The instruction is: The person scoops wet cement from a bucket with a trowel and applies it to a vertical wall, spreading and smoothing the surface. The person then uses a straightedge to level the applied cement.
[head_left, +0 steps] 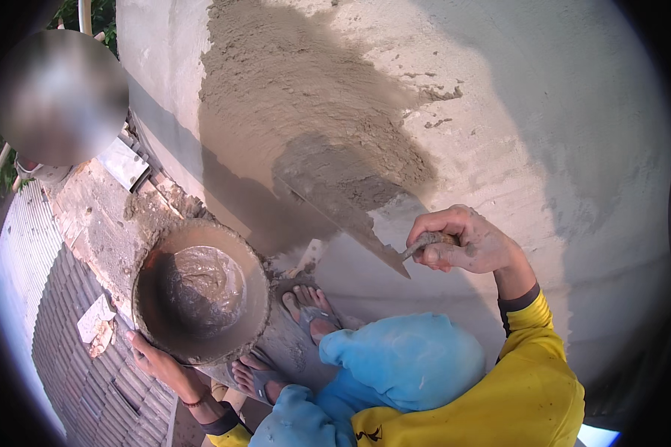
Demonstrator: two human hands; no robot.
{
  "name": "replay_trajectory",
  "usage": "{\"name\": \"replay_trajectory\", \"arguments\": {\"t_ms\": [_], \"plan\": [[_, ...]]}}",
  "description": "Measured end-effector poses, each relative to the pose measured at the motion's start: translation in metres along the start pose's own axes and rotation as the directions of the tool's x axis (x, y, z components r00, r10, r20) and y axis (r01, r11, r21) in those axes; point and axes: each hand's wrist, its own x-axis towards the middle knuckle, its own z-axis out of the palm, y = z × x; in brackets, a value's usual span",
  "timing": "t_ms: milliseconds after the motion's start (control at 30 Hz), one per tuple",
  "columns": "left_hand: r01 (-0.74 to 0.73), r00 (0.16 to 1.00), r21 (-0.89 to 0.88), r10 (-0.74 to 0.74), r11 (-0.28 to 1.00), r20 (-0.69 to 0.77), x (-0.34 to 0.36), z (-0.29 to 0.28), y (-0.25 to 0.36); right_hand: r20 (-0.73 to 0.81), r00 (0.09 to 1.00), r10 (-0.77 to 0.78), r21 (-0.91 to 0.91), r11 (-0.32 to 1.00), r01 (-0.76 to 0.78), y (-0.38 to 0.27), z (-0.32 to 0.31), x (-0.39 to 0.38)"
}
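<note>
Our right hand (470, 240) has its fingers curled around the handle of the trowel (350, 227), which slants across the wet plaster (298, 97) on the wall (529, 171); we cannot tell whether its blade touches. Our left hand (158, 366) meets the rim of the bucket (255, 294), its fingers partly hidden, their grip unclear to us. Mortar (209, 283) lies inside.

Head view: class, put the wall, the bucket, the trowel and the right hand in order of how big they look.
1. Wall
2. Bucket
Unsure: trowel and right hand; the trowel looks longer but thinner.
</note>
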Motion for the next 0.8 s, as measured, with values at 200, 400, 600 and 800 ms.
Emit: {"name": "replay_trajectory", "arguments": {"t_ms": [200, 400, 600, 800], "plan": [[0.011, 0.999, 0.023, -0.009, 1.0, -0.048, -0.007, 0.006, 0.009, 0.097, 0.983, 0.156, 0.496, 0.849, -0.184, 0.017, -0.003, 0.055], [-0.027, 1.0, 0.006, 0.027, 1.0, 0.014, -0.012, 0.008, 0.006, -0.777, 0.629, 0.004, -0.179, 0.957, -0.228, 0.01, -0.017, 0.003], [-0.084, 0.996, 0.15, 0.084, 0.985, 0.004, -0.009, 0.005, 0.002, -0.468, 0.858, 0.212, -0.105, 0.951, -0.292, 0.131, 0.004, 0.133], [0.048, 0.998, 0.047, -0.046, 0.998, -0.04, -0.003, 0.002, -0.005, -0.62, 0.764, 0.179, -0.076, 0.955, -0.286, 0.165, -0.008, 0.132]]}}
